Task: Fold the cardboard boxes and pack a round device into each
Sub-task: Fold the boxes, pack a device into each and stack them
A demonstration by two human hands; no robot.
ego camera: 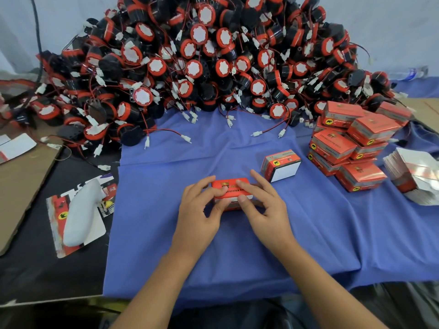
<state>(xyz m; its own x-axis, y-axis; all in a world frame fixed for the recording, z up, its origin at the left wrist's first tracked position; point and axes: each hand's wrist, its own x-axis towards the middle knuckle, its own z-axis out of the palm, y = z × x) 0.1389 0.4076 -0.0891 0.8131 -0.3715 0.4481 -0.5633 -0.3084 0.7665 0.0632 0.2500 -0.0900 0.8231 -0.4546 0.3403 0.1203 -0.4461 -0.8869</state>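
A small red cardboard box (230,186) lies on the blue cloth (237,252) right in front of the person, and both hands are on it. Its long side runs from left to right, so each hand has one end. The left hand (202,210) grips the left end and the right hand (263,205) grips the right end. Their fingers bend over the top, and the thumbs press on the side nearest the person, where a thin white strip shows. The hands are close together with only the box between them, and neither is nearer than the other. I cannot tell if a round device is inside yet. I think the box is being pressed into shape or shut along that near side. Behind the box is the big heap of black and red round devices with thin wires (202,58). Just behind it and to the right stands another red box with a white end (281,165), closer to the right hand. Farther right of the box are a pile of shut red boxes (356,143) and a stack of flat unfolded boxes (413,176).
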